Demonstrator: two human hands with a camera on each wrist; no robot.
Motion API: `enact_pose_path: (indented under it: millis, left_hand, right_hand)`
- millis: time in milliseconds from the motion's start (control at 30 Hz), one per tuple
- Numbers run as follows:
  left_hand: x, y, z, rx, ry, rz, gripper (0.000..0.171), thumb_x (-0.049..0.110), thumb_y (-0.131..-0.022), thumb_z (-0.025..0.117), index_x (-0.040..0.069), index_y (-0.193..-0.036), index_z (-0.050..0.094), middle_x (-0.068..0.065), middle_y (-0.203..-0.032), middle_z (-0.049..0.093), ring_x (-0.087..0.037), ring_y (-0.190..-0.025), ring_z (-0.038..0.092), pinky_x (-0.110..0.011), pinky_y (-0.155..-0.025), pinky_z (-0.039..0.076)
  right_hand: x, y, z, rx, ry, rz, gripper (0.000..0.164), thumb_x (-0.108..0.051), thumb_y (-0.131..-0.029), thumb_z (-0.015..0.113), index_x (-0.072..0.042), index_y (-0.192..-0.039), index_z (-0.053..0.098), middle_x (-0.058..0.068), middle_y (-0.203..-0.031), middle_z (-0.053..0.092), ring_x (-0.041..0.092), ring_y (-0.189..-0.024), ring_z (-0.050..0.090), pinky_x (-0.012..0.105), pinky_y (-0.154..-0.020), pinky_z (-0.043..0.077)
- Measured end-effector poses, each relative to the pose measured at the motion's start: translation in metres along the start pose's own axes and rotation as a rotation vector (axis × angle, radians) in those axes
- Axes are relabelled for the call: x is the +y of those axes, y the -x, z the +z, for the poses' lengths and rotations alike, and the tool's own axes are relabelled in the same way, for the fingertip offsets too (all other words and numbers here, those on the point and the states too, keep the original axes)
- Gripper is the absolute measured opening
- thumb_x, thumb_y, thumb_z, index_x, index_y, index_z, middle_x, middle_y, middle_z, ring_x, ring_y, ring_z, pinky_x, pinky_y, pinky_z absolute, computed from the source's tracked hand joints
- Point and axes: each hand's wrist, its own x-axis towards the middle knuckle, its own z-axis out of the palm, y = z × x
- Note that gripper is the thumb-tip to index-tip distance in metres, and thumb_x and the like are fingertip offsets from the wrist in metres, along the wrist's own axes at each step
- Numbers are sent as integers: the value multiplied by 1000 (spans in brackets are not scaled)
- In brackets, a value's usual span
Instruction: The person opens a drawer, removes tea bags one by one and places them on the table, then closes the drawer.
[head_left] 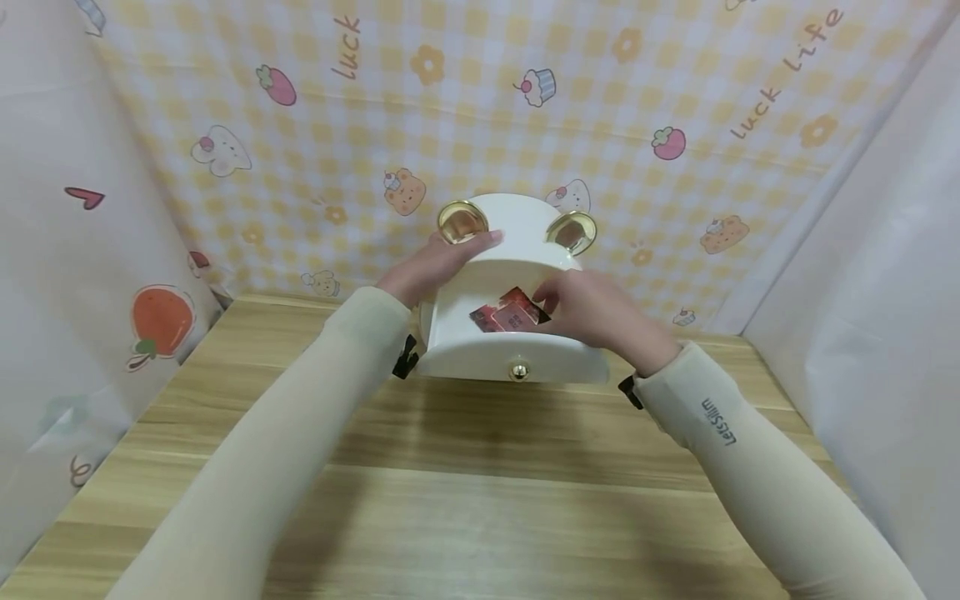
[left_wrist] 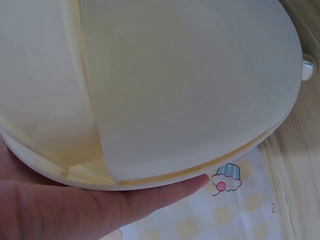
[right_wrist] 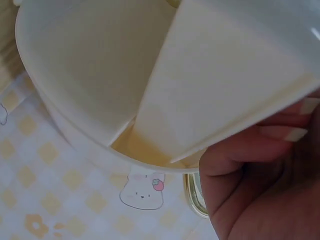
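A white storage box (head_left: pixel 517 354) with round gold ears (head_left: pixel 462 222) and a gold knob (head_left: pixel 519 370) stands against the patterned backdrop. Its front is uncovered, and red packets (head_left: pixel 517 312) lie inside. My left hand (head_left: pixel 438 262) rests on the box's upper left by one ear. In the left wrist view one digit lies straight along the outer rim; the other fingers are hidden. My right hand (head_left: pixel 588 308) reaches in from the right, its curled fingers pinching the dark corner of a packet. In the right wrist view the box wall hides those fingertips and the packet.
The box sits near the back of a wood-grain table (head_left: pixel 487 517). Behind it hangs a yellow checked cloth (head_left: pixel 487 100) with cartoon prints. Pale curtains (head_left: pixel 892 250) close off both sides.
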Motion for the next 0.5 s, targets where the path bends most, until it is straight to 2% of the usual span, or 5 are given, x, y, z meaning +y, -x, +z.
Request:
enact_pose_path:
  millis: [33,133,267,367,500]
  left_hand:
    - [1,1,0,2,-3,0,60,64,-83,59,22,-126,53,-13,-109,66,-33,-94,69,-46,-72,55]
    - [-6,-7,-2,15,-13,20,63,67,-81,59,24,-126,54,-12,-108,66,-32,-90,69,-47,-71,55]
    - [-8,-10,-3,12,-18,42,65,68,-80,60,25,-128,53,-12,-109,66,-32,-90,69,-47,-70,55]
    - [-7,-9,-3,7,-18,37,67,70,-79,60,26,-129,51,-11,-110,65,-31,-91,69,-46,-72,55]
    - [-7,-10,-3,5,-26,17,70,72,-76,61,27,-129,50,-9,-111,66,-30,-93,69,-45,-74,55]
  right_hand:
    - [1,0,0,-2,-10,-2,40,-39,-72,76,-14,-104,73,-1,-86,68,18,-85,63,32,-73,48]
    - [2,-1,1,-2,-34,-17,33,-37,-73,77,-16,-98,73,-3,-78,65,17,-76,59,30,-67,46]
    - [2,-1,1,9,-71,-62,22,-34,-74,77,-16,-85,70,-3,-70,60,16,-69,55,30,-61,43]
    - [3,1,2,9,-113,-103,18,-31,-76,77,-17,-76,66,-5,-68,60,15,-67,54,30,-61,43]
    - [7,2,4,2,-169,-167,13,-30,-81,75,-19,-77,69,-9,-70,63,14,-68,55,29,-62,44]
